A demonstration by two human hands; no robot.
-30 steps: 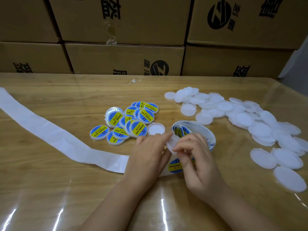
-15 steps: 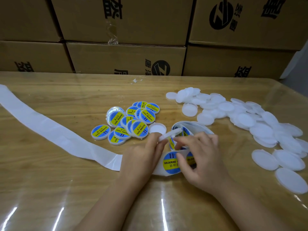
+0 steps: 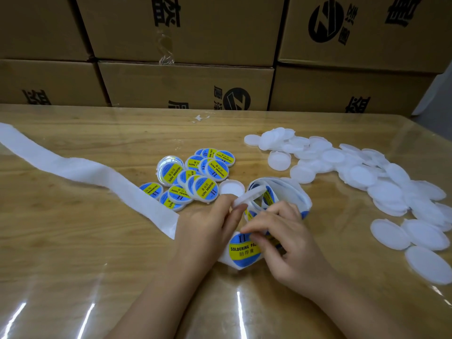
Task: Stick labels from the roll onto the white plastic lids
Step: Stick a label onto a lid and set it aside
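My left hand (image 3: pixel 210 228) pinches a bare white lid (image 3: pixel 249 195) by its edge, tilted above the table. My right hand (image 3: pixel 281 238) pinches the edge of a round blue and yellow label (image 3: pixel 242 249) that lies on the backing strip near the table's front. The label roll (image 3: pixel 293 192) lies loosely coiled just behind both hands. A heap of bare white lids (image 3: pixel 354 172) spreads over the right side. Several labelled lids (image 3: pixel 195 179) lie in a cluster left of centre, with one bare lid (image 3: pixel 231 187) beside them.
The empty white backing strip (image 3: pixel 73 170) trails from my left hand away to the table's left edge. Stacked cardboard boxes (image 3: pixel 186 86) wall off the far side. The wooden table (image 3: pixel 97 265) has a glossy clear cover.
My left hand lifted the white lid up off the strip, uncovering the label. My right hand moved down to the label's edge and pinches it now.
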